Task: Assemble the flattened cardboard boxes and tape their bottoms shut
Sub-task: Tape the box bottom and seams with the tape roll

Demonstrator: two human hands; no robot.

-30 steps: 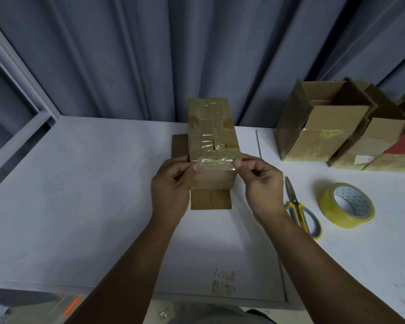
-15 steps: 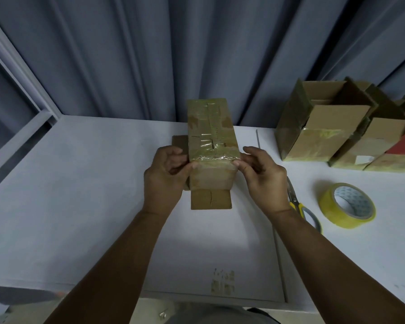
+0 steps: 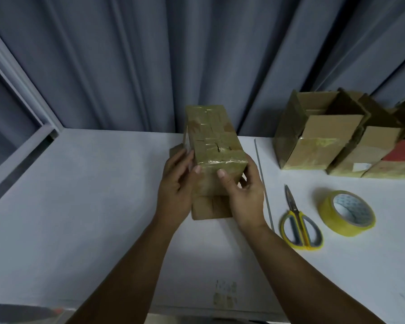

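The left hand point(image 3: 175, 183) and right hand point(image 3: 246, 192) each had a grip on the taped box point(image 3: 212, 139) — thumbs probably smoothing its tape down.

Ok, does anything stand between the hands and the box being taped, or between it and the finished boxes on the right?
Nothing visible. The left hand and right hand both grip the box. Toward the finished boxes only bare table shows; the scissors and tape roll lie nearer the person, off that line.
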